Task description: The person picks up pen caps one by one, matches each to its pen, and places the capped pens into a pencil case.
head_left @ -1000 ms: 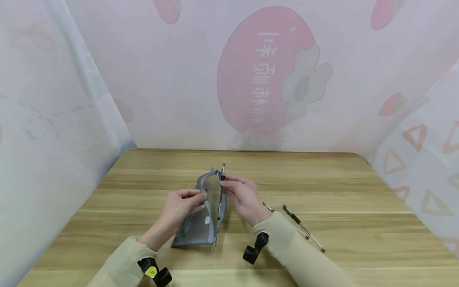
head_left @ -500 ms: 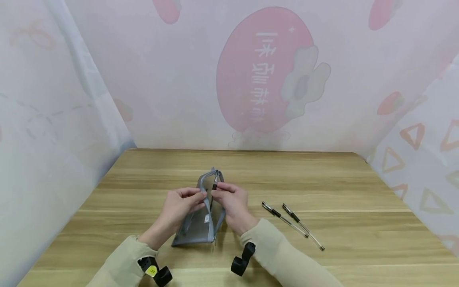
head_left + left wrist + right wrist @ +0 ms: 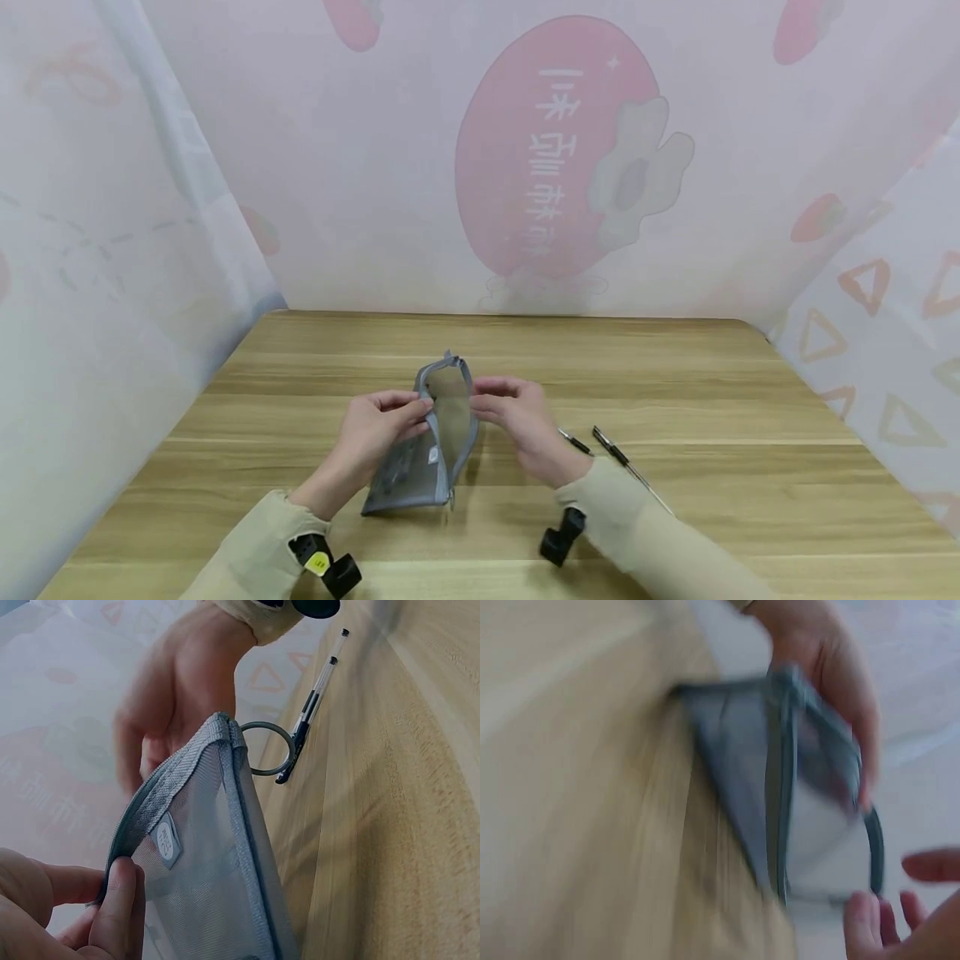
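A grey mesh zippered pencil case (image 3: 408, 475) stands on the table with its mouth gaping. My left hand (image 3: 382, 429) pinches the left edge of that mouth between thumb and fingers, as the left wrist view also shows. At the opposite edge is my right hand (image 3: 517, 421), its fingers apart and holding nothing; whether a fingertip touches the rim I cannot tell. Dark shapes show faintly through the mesh. Two clear-barrelled pens with black grips lie to the right: one pen (image 3: 576, 442) is partly behind the right forearm, the other pen (image 3: 613, 448) beside it.
The wood-grain table (image 3: 300, 358) has a printed cloth backdrop (image 3: 360, 183) behind it and cloth on both sides. A ring pull (image 3: 289, 750) hangs from the case's zip end. The right wrist view is blurred.
A pen in my right hand went down into the pencil case. That hand has since let go and drawn back right to the rim. My left hand has stayed in place.
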The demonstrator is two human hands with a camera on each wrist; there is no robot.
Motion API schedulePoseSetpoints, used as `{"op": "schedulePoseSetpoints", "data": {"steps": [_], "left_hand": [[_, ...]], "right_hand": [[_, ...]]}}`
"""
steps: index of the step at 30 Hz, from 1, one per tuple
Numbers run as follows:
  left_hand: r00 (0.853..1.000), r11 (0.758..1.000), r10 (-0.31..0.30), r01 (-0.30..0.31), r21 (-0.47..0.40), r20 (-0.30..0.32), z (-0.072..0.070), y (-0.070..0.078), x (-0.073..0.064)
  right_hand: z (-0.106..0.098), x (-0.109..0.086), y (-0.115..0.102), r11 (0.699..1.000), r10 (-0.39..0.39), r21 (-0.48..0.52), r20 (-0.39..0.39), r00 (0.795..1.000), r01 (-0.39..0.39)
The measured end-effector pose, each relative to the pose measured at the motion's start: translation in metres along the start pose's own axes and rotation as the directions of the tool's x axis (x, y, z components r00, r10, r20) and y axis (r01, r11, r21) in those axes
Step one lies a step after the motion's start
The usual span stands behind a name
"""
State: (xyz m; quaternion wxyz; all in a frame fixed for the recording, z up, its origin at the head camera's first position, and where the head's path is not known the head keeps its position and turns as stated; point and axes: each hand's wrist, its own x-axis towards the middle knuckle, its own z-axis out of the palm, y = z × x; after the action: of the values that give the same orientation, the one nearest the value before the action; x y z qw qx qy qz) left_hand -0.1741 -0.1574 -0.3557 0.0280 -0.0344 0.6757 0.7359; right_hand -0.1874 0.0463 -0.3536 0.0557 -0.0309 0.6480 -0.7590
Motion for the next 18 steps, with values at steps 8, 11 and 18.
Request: {"op": "schedulePoseSetpoints", "data": {"steps": [8,11,18], "left_hand": [[1.000,1.000,0.006,-0.006,0.007,0.007,-0.002,-0.001,0.000],[1.000,1.000,0.005,-0.005,0.003,0.019,-0.001,-0.002,0.002],[1.000,1.000,0.022,-0.022,0.010,0.022,-0.005,0.000,0.004]], "right_hand": [[-0.101,0.008,-0.017,0.880,-0.054,-0.444,0.257,0.965,0.167],[-0.134,0.007,-0.023,0.833,-0.040,-0.505,0.348,0.937,0.224],[-0.175,0.001,-0.020,0.849,0.060,-0.465,0.555,0.830,0.250]]}}
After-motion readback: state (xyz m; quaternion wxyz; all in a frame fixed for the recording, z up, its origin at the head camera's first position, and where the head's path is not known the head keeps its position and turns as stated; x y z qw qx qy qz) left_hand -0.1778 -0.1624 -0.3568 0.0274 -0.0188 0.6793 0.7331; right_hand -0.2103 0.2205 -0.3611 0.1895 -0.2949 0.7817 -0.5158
